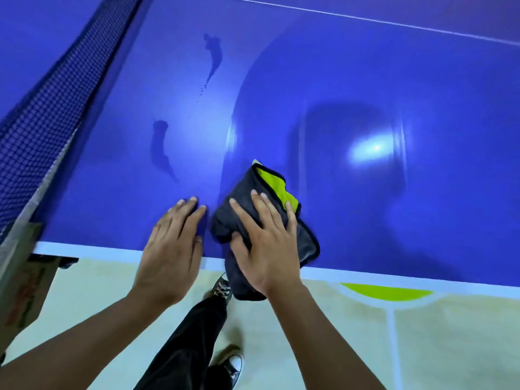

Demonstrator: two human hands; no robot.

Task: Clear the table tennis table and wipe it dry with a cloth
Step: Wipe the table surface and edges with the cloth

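Note:
The blue table tennis table (365, 80) fills the upper view, its white near edge running across the middle. My right hand (267, 243) presses flat on a dark grey cloth (247, 190) with a lime-green inner side, bunched at the near edge and hanging partly over it. My left hand (174, 243) rests flat on the bare table just left of the cloth, fingers straight. Two dark water streaks lie on the surface, one (161, 147) beyond my left hand and one (213, 54) farther away, with small drops between them.
The dark mesh net (42, 119) runs diagonally along the left, clamped to the table's edge by its post (19, 277). Below the table edge lies a beige floor with pale lines and a green patch (385, 291). My legs and sneakers (222, 288) stand under the near edge.

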